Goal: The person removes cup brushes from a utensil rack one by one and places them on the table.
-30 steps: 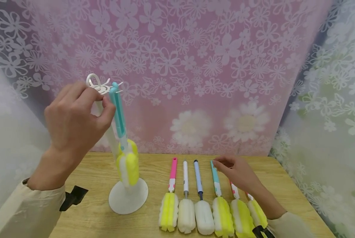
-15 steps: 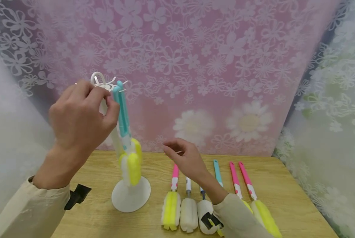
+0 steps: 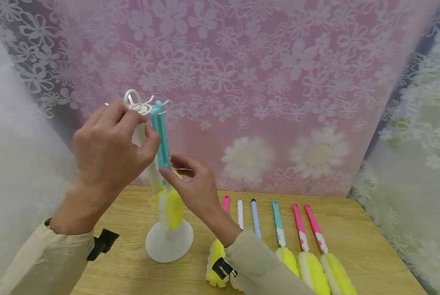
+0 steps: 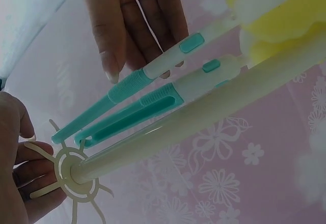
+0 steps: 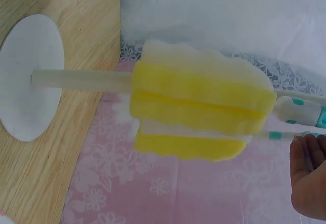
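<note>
A white rack stand (image 3: 170, 248) bears a crown of thin hooks on its post. My left hand (image 3: 113, 151) pinches that hook crown (image 4: 63, 175) at the top. From neighbouring hooks hang two sponge bottle brushes with teal handles, one handle (image 4: 127, 122) nearer the post than the other (image 4: 97, 112). Their yellow-and-white sponge heads (image 5: 204, 96) point down along the post. My right hand (image 3: 198, 188) reaches to these handles, its thumb (image 4: 109, 56) and fingers on either side of the outer one. The fingers look fairly straight; any firm grip is hard to make out.
Several more bottle brushes lie side by side on the wooden table (image 3: 120, 229), among them a teal one (image 3: 277, 213) and pink ones (image 3: 314, 221). My right forearm covers part of the row. A pink flowered curtain (image 3: 205, 61) hangs behind.
My right hand has left the row of brushes on the table and moved left and up to the hanging teal brushes. The left hand has stayed at the hook crown.
</note>
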Motion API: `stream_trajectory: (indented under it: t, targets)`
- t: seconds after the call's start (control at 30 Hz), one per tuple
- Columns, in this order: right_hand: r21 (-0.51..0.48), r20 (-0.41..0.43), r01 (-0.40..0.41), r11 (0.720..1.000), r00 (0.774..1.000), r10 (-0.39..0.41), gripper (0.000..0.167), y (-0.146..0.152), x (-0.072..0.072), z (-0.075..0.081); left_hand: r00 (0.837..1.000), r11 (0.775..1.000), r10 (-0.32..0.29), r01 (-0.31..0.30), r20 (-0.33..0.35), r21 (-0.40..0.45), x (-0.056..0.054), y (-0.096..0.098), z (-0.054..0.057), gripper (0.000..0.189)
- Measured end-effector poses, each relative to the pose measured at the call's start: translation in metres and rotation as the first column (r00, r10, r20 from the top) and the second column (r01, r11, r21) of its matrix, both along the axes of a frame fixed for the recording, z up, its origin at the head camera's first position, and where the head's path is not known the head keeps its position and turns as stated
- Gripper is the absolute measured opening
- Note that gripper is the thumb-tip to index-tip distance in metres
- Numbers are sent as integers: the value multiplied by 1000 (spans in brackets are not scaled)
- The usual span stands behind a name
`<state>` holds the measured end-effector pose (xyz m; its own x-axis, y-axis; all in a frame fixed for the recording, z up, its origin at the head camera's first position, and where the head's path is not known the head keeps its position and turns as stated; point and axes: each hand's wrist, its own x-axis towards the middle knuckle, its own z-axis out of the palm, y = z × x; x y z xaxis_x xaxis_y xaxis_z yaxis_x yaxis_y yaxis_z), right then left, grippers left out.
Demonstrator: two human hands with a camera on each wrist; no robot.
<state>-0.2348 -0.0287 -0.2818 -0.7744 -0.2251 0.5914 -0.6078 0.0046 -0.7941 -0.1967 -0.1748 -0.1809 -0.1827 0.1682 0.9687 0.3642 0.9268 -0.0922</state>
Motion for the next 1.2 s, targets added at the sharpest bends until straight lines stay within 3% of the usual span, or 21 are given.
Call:
stream_trajectory:
  t: [0.5,0.87,1.2]
  targets:
    - [59,-49,91,994,995,-88,28,-10,-1,4,1000,1000,1,-1,-14,-10,-1,1,-1,26]
    - [24,-36,17,1000,999,-16,24,3,0,7,1000,1000,6,-6,6,-5,-2,1,-3,26]
    - [12,-37,18,1000,999,-18,25,26,6,15,1000,1000,16,-16,-2,-23,0,1,0,39]
